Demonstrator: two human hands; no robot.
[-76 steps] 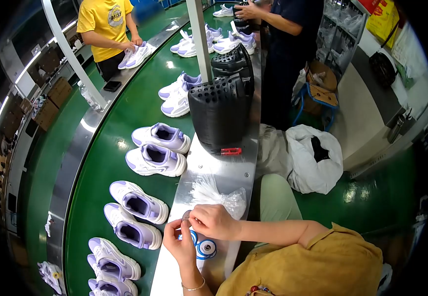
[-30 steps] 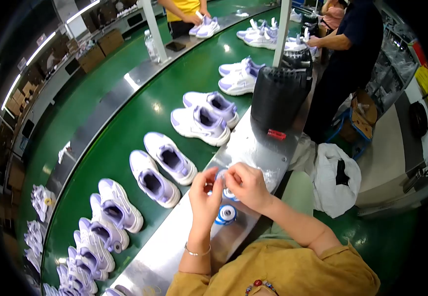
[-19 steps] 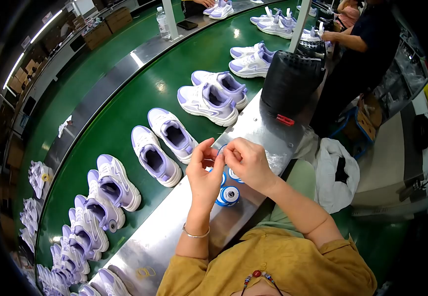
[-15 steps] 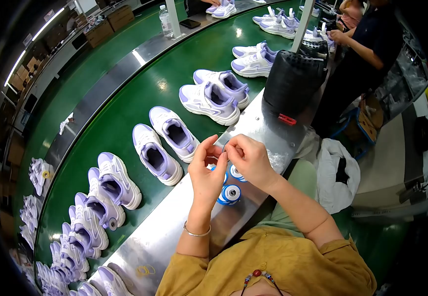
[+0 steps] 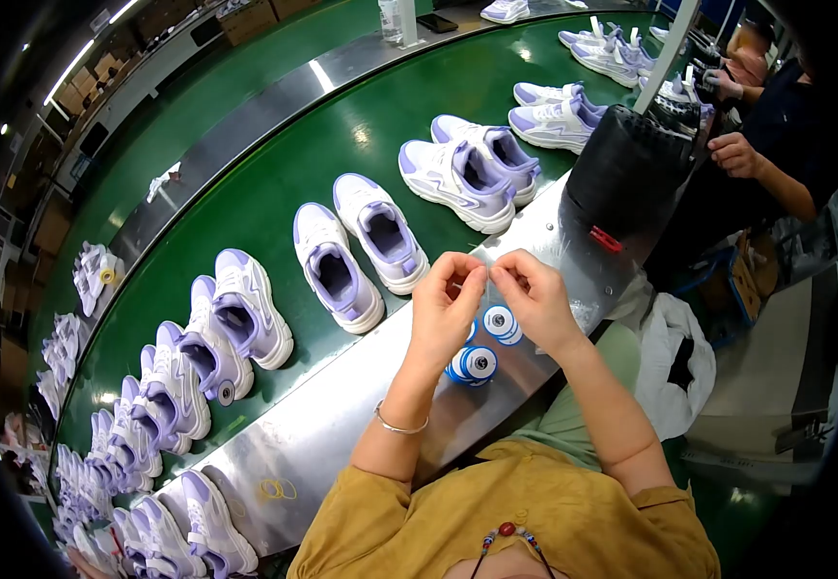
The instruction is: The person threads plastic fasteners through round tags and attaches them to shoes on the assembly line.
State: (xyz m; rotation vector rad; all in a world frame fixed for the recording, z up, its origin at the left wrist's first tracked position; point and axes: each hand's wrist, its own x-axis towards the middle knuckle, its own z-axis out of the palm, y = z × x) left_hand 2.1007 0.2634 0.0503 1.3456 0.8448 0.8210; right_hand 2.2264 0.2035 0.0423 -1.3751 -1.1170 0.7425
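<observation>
My left hand and my right hand are raised over the metal ledge, fingertips close together. Each one is closed in a pinch; whatever lies between the fingers is too small to make out. Just below them, small stacks of round blue-and-white tags rest on the metal, with more round tags beside my right wrist. Nearest to my left hand is a pair of white and lilac sneakers, standing on the green conveyor.
Several more sneakers line the green conveyor. A black container stands on the ledge at right, a red clip-like item by its base. Yellow rubber bands lie lower left. A co-worker's hand shows upper right.
My view has shifted, so the scene sits further right and my hands appear over a different part of the ledge. The thin dark piece between my fingertips no longer shows.
</observation>
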